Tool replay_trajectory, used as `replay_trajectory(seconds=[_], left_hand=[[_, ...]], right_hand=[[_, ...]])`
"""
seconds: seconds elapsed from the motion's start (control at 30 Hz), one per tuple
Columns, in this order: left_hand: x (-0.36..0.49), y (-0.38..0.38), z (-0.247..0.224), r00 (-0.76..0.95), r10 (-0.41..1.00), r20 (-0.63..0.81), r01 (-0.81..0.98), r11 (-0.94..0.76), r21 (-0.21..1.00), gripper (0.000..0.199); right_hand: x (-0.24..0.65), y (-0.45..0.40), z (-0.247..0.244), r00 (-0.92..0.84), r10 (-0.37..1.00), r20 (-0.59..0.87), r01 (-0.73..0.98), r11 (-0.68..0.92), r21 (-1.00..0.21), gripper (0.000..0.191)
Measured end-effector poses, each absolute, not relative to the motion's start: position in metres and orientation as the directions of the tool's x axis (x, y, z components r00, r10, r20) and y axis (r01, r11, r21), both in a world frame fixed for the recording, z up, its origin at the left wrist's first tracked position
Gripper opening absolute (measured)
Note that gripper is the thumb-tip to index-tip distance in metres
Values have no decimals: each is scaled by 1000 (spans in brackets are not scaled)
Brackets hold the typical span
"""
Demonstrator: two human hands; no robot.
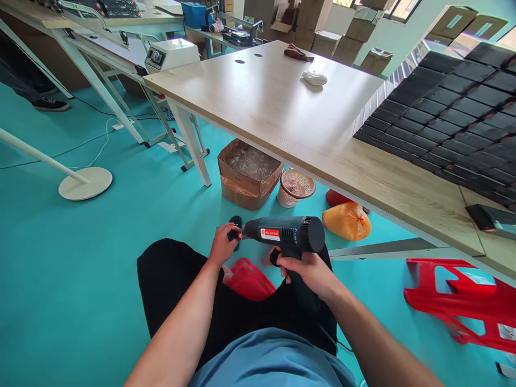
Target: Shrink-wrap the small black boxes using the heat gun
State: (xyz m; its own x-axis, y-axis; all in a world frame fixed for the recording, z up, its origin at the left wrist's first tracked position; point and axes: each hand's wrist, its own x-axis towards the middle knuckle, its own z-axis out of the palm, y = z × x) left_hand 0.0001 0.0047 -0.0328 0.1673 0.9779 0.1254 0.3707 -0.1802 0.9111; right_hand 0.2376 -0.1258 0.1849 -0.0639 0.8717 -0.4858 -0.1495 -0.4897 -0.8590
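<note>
Over my lap, my right hand (304, 269) is wrapped round the handle of a dark heat gun (284, 232) with a red label on its side. Its nozzle points left, and a cord hangs from the grip. At the nozzle end my left hand (223, 244) is closed, fingers pinching a small black item (236, 235) with a bit of red on it. Whether that item touches the nozzle I cannot tell. Part of a red stool (250, 279) shows between my legs.
A wooden table (258, 102) stands ahead, bearing stacked black boxes (451, 107), a white bundle (315, 78) and a brown cloth (297, 52). Below are a carton (248, 185), a basket (287, 198) and an orange bag (346, 221). A red stool (463, 301) lies at right.
</note>
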Motion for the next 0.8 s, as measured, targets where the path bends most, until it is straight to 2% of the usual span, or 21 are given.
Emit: replay_trajectory(seconds=[0.07, 0.17, 0.33, 0.43, 0.53, 0.6, 0.8], left_hand=[[-2, 4, -33, 171, 978, 121, 378, -178, 908, 32], [-2, 5, -33, 155, 980, 121, 374, -172, 911, 30], [-2, 7, -31, 121, 988, 92, 336, -127, 933, 31], [-3, 8, -30, 80, 996, 44, 311, -67, 948, 31], [-2, 9, -28, 46, 999, 18, 289, -30, 957, 33], [-1, 9, -27, 58, 998, 7, 283, -23, 959, 32], [1, 8, -20, 29, 999, -16, 274, 7, 962, 33]], right_hand=[[236, -121, 186, -67, 866, -496, -92, -500, -861, 30], [235, -119, 187, -191, 851, -489, -65, -508, -859, 24], [241, -118, 190, -19, 866, -499, -81, -499, -863, 28], [251, -120, 191, -48, 846, -531, -134, -532, -836, 34], [256, -123, 188, 42, 840, -541, -173, -528, -832, 39], [256, -123, 185, 40, 831, -555, -185, -540, -821, 40], [251, -124, 178, 51, 863, -502, -163, -489, -857, 36]])
